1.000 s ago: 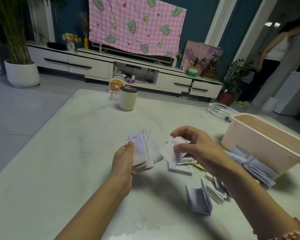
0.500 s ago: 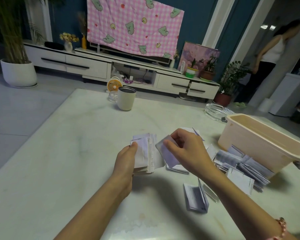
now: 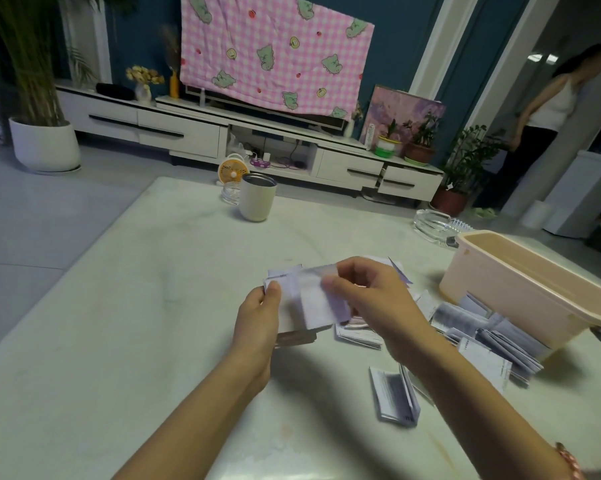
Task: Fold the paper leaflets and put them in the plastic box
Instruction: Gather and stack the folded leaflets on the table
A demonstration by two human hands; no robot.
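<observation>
My left hand (image 3: 257,320) grips a stack of folded white leaflets (image 3: 292,306) just above the marble table. My right hand (image 3: 371,303) pinches one folded leaflet (image 3: 321,301) and holds it against the front of that stack. More folded leaflets (image 3: 493,334) lie scattered on the table to the right, against the near side of the beige plastic box (image 3: 520,289). One half-open leaflet (image 3: 394,398) stands on its edges under my right forearm. The inside of the box is mostly hidden from here.
A cream tumbler (image 3: 257,197) stands at the table's far side with a small glass (image 3: 230,194) behind it. A glass ashtray (image 3: 434,225) sits beyond the box. A person (image 3: 541,126) stands in the doorway at the right.
My right hand has carried the single folded leaflet leftwards from the pile onto the stack in my left hand. The left hand has stayed in place.
</observation>
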